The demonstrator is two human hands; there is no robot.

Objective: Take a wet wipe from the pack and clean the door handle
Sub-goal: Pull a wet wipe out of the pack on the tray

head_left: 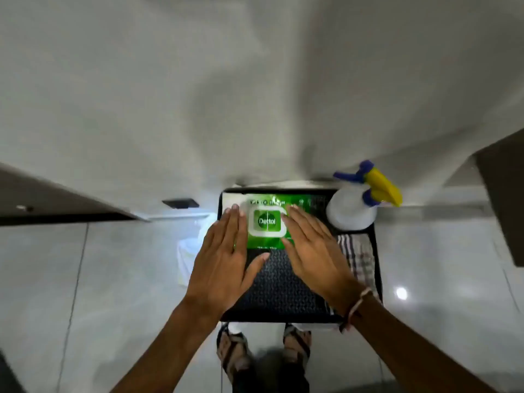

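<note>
A green pack of wet wipes (266, 222) lies flat at the far end of a black tray (283, 293), its white-framed lid facing up and shut. The left hand (224, 259) and the right hand (314, 251) are both spread flat with fingers extended, palms down, one on each side of the pack; the left fingers cover the pack's left edge and the right fingers reach over its right edge, gripping nothing. A white spray bottle (351, 211) with a yellow and blue trigger stands at the tray's far right corner, just beside the pack. A striped cloth (357, 256) lies along the tray's right side, partly under the right hand. A bracelet (355, 307) circles the right wrist. Below the tray, sandalled feet (235, 350) stand on the pale tiled floor (85, 279). No door handle can be made out
</note>
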